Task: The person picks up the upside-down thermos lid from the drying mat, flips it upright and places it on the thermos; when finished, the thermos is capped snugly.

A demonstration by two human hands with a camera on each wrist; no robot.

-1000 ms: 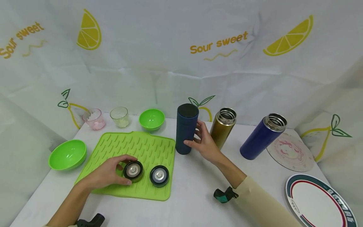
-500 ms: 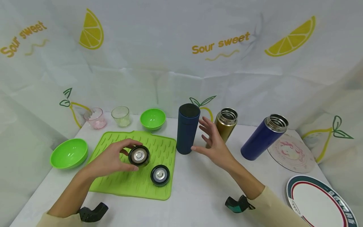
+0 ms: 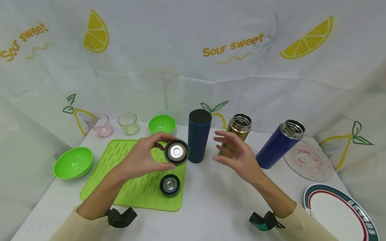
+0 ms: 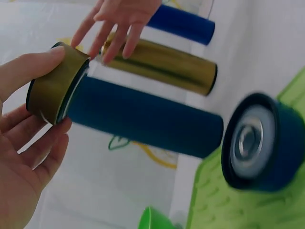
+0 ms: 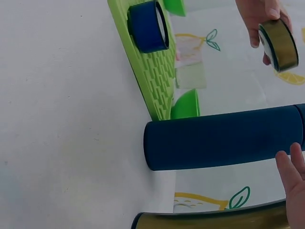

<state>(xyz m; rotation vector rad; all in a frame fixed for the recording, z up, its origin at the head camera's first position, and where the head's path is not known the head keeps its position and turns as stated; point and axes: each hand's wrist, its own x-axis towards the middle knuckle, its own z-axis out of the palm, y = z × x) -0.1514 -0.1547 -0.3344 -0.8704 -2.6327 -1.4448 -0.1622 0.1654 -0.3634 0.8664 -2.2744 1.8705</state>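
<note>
My left hand (image 3: 144, 157) pinches a gold bottle lid (image 4: 59, 83) between thumb and fingers, in the air over the mat's right edge. The lid's metal inner side faces the head camera. A second lid (image 3: 170, 185), blue in the right wrist view, lies inner side up on the green mat (image 3: 132, 195). My right hand (image 3: 238, 154) is spread with nothing in it, in front of the gold bottle (image 3: 240, 129), partly hiding it. The gold bottle stands uncapped. A dark blue capped bottle (image 3: 199, 140) stands between my hands. Farther right is an uncapped blue bottle (image 3: 275, 147).
Two green bowls (image 3: 73, 163), a pink glass (image 3: 102, 126) and a clear glass (image 3: 128, 124) stand at the left and back. A round patterned board (image 3: 310, 160) and a white plate (image 3: 337, 214) lie on the right. A printed cloth (image 3: 169, 50) hangs behind.
My left hand has lifted the gold lid off the mat and carried it right. My right hand has let go of the dark blue bottle and moved right, in front of the gold one.
</note>
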